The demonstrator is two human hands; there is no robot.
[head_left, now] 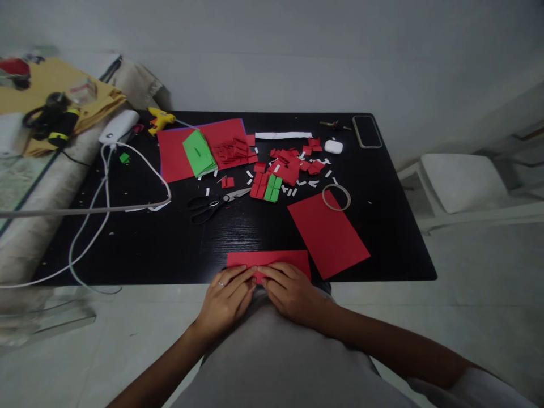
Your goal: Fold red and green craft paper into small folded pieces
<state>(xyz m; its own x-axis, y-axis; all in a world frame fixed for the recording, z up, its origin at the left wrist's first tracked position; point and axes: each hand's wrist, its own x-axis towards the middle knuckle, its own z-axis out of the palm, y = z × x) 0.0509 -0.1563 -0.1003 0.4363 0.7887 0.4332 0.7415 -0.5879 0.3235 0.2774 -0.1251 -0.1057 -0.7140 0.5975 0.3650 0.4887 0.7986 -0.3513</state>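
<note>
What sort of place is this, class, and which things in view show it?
Probably an improvised craft workspace: a black table holds scissors, what looks like a yellow glue gun and red paper at its near edge.

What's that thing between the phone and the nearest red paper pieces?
In the head view, a small, rounded white case lies between the phone and those red pieces.
</note>
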